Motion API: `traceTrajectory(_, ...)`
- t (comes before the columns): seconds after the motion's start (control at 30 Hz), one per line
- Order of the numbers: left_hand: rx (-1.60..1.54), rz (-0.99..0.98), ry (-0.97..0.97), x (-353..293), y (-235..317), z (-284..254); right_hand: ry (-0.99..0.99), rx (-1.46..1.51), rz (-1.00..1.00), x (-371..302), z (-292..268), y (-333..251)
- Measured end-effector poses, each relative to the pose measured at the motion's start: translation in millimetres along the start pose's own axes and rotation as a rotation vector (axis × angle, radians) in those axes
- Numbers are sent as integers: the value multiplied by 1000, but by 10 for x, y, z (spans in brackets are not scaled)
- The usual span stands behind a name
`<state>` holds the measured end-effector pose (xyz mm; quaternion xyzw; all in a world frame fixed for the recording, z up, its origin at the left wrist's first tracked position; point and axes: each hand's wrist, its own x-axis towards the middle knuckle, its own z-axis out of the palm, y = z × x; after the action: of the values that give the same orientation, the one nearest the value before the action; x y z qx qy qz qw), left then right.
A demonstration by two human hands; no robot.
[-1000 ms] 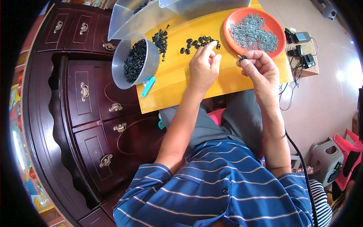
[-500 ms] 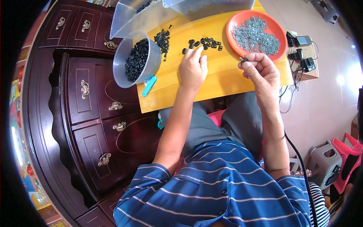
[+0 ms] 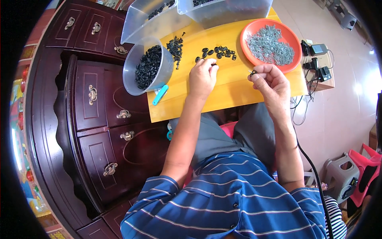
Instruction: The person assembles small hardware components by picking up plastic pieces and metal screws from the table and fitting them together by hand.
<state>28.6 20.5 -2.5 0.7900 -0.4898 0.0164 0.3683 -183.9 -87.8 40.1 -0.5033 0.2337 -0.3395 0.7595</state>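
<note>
Over the middle of the yellow table (image 3: 232,89), my left hand (image 3: 202,79) pinches a small black part (image 3: 214,65) between thumb and fingertips. My right hand (image 3: 272,83) is beside the near rim of an orange dish (image 3: 242,44), holding a small black piece (image 3: 253,73) with a thin metal tip sticking out. Silver nail-like pins (image 3: 270,46) fill the dish. Just beyond my left fingertips lies a loose group of small black oval parts (image 3: 220,51). The exact shape of what each hand holds is partly hidden by fingers.
To the left, a clear tub (image 3: 130,75) holds many black parts, with black screws (image 3: 174,48) heaped beside it. A turquoise-handled tool (image 3: 160,95) lies near it. Clear bins (image 3: 227,18) stand at the back. Chargers and cables (image 3: 318,63) sit on a box at right.
My left hand has closed its thumb and fingers on a small black part and drawn slightly back from the group. The right hand stays close to the dish with its piece, slightly turned.
</note>
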Motion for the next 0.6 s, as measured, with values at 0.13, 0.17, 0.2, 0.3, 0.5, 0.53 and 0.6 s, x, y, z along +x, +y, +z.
traceTrajectory(0.13,15,-26,0,-46,17,-51,-17,10,10,-11,17,0)
traceTrajectory(0.17,-56,-17,42,-70,26,-57,-23,29,7,-18,23,5)
traceTrajectory(0.2,-126,-8,84,-100,36,-61,-24,25,4,-16,31,-2)
traceTrajectory(0.3,-689,-471,-11,-187,278,-131,-23,35,40,-32,17,2)
traceTrajectory(0.5,-989,-416,-52,-326,628,-169,-40,5,30,-48,58,0)
traceTrajectory(0.53,-990,-403,-85,-338,679,-193,-35,8,34,-46,68,-3)
traceTrajectory(0.6,-1016,-414,-108,-348,765,-243,-31,10,43,-51,69,-6)
